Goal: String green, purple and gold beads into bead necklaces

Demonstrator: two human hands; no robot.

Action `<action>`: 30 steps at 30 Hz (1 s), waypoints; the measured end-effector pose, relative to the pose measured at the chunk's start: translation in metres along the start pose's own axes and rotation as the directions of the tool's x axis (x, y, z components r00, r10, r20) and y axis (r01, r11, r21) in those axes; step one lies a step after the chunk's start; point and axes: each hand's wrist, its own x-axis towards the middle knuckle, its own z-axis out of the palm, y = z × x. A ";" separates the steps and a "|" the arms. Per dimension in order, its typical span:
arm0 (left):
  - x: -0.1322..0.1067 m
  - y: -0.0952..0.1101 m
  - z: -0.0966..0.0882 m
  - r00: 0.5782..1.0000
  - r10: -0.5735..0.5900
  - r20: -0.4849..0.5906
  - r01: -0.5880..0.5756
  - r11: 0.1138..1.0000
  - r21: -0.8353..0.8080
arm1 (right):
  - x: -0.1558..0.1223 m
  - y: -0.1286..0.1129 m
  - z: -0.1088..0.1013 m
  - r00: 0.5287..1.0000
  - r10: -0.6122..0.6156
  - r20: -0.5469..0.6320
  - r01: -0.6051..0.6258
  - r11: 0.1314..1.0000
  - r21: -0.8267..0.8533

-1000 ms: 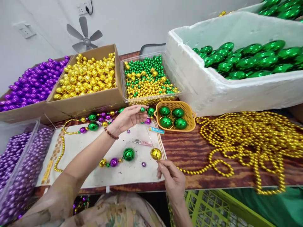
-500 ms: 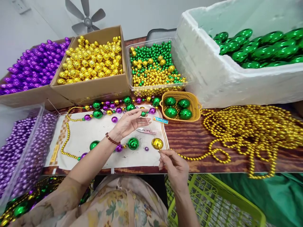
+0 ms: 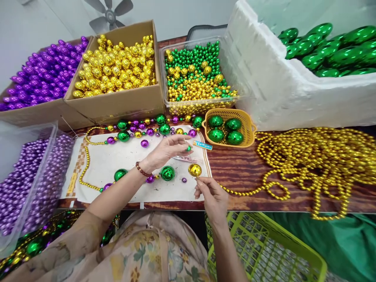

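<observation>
Bead-threading layout on a wooden tabletop point(image 3: 233, 168), described with reference to the white cloth point(image 3: 100, 164). The left hand point(image 3: 168, 150) reaches across the middle of the cloth, its fingers narrowed at the tips around a small green bead point(image 3: 188, 149). The right hand point(image 3: 215, 197), at the cloth's near right corner, is pinched closed, apparently on the needle point(image 3: 190, 156) just below a gold ball point(image 3: 195, 170). The gold ball is held over the right part of the cloth.

The key relation lies along the needle: its long axis rises from the gold ball toward the far edge of the cloth, leaning slightly left. The green bead lies on or directly beside this line, on the far-edge side of the gold ball; whether the needle passes through it cannot be told. The left hand is nearer the green bead, the right hand nearer the gold ball.

On the cloth, a large green ball point(image 3: 167, 172) rests right of the left wrist, and a small purple bead point(image 3: 184, 180) near the right edge. A blue packet point(image 3: 203, 145) lies at the far right corner, with an orange basket point(image 3: 249, 131) just beyond. Right of the cloth is a heap of gold strands point(image 3: 320, 156); past its far edge stands a cardboard box point(image 3: 117, 100) of gold beads.
</observation>
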 end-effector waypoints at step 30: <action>-0.033 0.012 -0.052 0.992 -0.061 -0.112 0.046 0.990 -0.131 | 0.013 0.037 -0.002 0.999 0.043 0.000 -0.043 0.995 0.095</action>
